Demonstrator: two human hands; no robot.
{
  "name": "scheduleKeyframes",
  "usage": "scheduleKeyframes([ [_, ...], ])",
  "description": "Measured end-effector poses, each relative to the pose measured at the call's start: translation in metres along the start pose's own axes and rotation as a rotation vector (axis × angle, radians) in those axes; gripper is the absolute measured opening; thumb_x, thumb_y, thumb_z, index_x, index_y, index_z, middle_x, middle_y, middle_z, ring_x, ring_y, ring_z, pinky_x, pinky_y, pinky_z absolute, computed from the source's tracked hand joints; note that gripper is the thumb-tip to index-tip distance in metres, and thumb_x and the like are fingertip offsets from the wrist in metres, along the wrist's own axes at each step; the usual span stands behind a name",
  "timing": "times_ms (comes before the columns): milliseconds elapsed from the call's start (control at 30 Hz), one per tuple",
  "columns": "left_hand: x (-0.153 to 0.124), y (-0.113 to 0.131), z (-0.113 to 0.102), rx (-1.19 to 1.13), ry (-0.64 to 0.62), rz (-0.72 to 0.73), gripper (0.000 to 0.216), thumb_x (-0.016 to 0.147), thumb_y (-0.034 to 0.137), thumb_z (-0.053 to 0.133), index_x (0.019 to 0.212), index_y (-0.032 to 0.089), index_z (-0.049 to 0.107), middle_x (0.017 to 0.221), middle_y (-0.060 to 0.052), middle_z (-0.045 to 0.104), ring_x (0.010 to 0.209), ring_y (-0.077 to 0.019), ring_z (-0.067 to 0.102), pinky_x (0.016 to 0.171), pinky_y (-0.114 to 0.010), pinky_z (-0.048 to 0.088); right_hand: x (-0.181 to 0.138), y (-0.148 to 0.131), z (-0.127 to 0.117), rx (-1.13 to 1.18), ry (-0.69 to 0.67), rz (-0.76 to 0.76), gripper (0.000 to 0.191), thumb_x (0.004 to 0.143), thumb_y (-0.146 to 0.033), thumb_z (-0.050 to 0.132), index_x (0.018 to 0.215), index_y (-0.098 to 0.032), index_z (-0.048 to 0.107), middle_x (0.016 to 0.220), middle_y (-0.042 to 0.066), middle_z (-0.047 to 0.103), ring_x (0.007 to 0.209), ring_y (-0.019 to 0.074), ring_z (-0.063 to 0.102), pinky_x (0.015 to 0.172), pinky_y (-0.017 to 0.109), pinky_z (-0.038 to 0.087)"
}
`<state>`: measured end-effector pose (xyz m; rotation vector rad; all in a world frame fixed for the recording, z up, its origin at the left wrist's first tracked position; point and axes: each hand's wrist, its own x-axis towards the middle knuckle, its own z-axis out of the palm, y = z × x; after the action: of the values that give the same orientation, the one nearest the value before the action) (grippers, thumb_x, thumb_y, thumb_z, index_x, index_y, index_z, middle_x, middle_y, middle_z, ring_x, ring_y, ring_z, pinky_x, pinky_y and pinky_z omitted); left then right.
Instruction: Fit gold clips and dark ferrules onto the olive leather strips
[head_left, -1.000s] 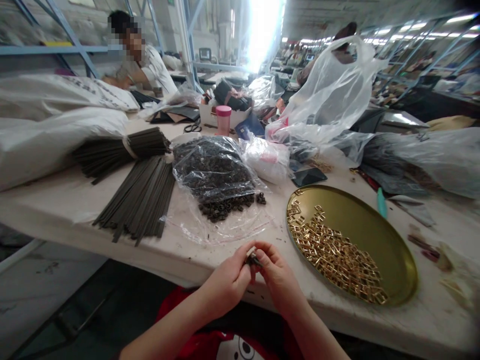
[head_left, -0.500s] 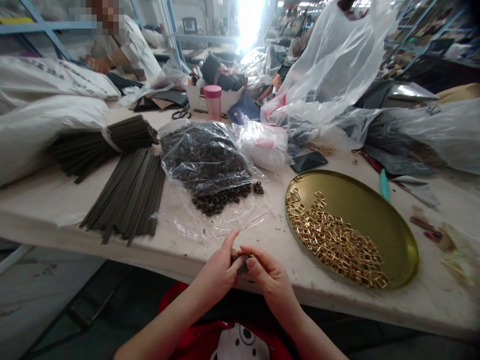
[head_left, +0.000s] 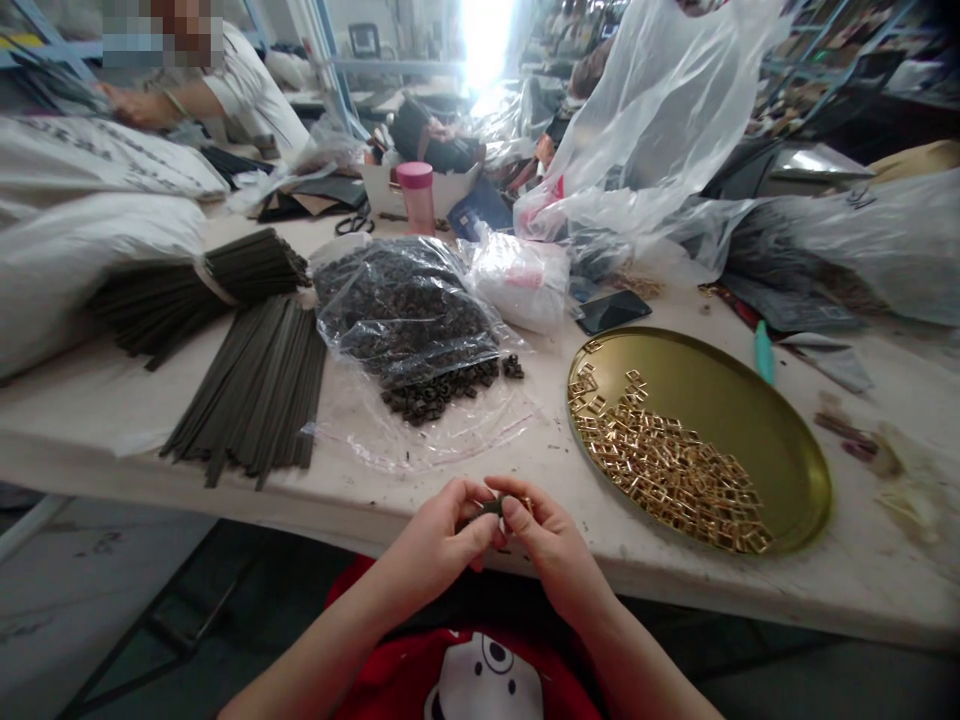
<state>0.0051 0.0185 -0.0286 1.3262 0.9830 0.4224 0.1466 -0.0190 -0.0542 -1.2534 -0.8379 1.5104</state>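
Note:
My left hand (head_left: 442, 535) and my right hand (head_left: 544, 540) meet at the table's front edge, fingers pinched together on a small dark piece (head_left: 495, 506) with a glint of gold beside it. A round gold tray (head_left: 780, 430) with several gold square buckles (head_left: 667, 470) lies just right of my hands. An open clear bag of small dark loops (head_left: 416, 325) sits behind my hands, with some loops spilled at its mouth (head_left: 442, 392). Loose dark strips (head_left: 259, 390) and a tied bundle of strips (head_left: 202, 285) lie to the left.
White sacks (head_left: 82, 240) fill the far left. Clear plastic bags (head_left: 660, 130), a pink-lidded cup (head_left: 416, 195), a phone (head_left: 613, 311), scissors (head_left: 352, 224) and a teal tool (head_left: 763, 352) crowd the back. Another person (head_left: 225, 85) works at the far left.
My hands have shifted slightly right and closed tighter around the small piece; my left forefinger, raised half a second ago, has come down. The view has tilted a little.

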Motion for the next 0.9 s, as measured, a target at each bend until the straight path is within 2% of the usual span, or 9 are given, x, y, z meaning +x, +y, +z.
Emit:
scheduleKeyframes([
  [133, -0.001, 0.000, 0.004, 0.000, 0.033, 0.004, 0.010, 0.081, 0.026, 0.045, 0.079, 0.016, 0.047, 0.070, 0.002, 0.056, 0.056, -0.0088, 0.050, 0.048, -0.019, 0.040, -0.005, 0.000, 0.000, -0.162, -0.054, -0.118, 0.030, 0.081, -0.042, 0.050, 0.100, -0.021, 0.059, 0.081, 0.002, 0.056, 0.067, 0.0135, 0.052, 0.063, 0.026, 0.043],
  [267, -0.006, 0.002, 0.008, -0.025, 0.044, 0.004, 0.008, 0.081, 0.025, 0.044, 0.079, 0.018, 0.043, 0.067, 0.003, 0.054, 0.052, -0.0082, 0.049, 0.048, -0.019, 0.039, -0.011, 0.001, 0.001, -0.223, -0.052, -0.141, 0.021, 0.085, -0.040, 0.044, 0.091, -0.021, 0.052, 0.070, -0.002, 0.051, 0.063, 0.0126, 0.049, 0.059, 0.024, 0.040],
  [400, -0.012, 0.002, 0.006, 0.099, 0.049, -0.023, 0.007, 0.077, 0.022, 0.046, 0.072, 0.018, 0.043, 0.059, 0.005, 0.050, 0.056, -0.0101, 0.049, 0.052, -0.021, 0.037, -0.014, 0.001, 0.000, -0.397, -0.066, -0.172, 0.012, 0.081, -0.032, 0.050, 0.079, -0.021, 0.047, 0.063, -0.005, 0.044, 0.057, 0.0107, 0.041, 0.053, 0.022, 0.034],
  [600, -0.016, -0.004, 0.003, 0.201, 0.030, -0.050, 0.003, 0.071, 0.019, 0.045, 0.068, 0.018, 0.045, 0.061, 0.004, 0.052, 0.062, -0.0123, 0.048, 0.055, -0.022, 0.036, -0.016, 0.003, 0.000, -0.467, -0.065, -0.157, 0.012, 0.082, -0.026, 0.044, 0.071, -0.021, 0.043, 0.059, -0.006, 0.041, 0.054, 0.0105, 0.039, 0.050, 0.022, 0.030],
  [800, -0.014, -0.007, 0.000, 0.124, -0.013, -0.103, 0.003, 0.071, 0.020, 0.047, 0.070, 0.017, 0.047, 0.066, 0.002, 0.056, 0.067, -0.0137, 0.053, 0.058, -0.023, 0.038, -0.013, 0.005, -0.004, -0.512, -0.109, -0.142, 0.014, 0.084, -0.026, 0.040, 0.072, -0.020, 0.044, 0.062, -0.004, 0.045, 0.058, 0.0114, 0.042, 0.054, 0.023, 0.032],
  [900, -0.013, -0.007, -0.006, -0.017, -0.122, -0.142, 0.016, 0.076, 0.026, 0.049, 0.088, 0.015, 0.052, 0.073, 0.001, 0.059, 0.064, -0.0116, 0.054, 0.059, -0.023, 0.039, -0.011, 0.006, -0.010, -0.535, -0.072, -0.132, 0.014, 0.083, -0.027, 0.040, 0.071, -0.020, 0.043, 0.060, -0.005, 0.042, 0.056, 0.0110, 0.041, 0.052, 0.022, 0.031],
])
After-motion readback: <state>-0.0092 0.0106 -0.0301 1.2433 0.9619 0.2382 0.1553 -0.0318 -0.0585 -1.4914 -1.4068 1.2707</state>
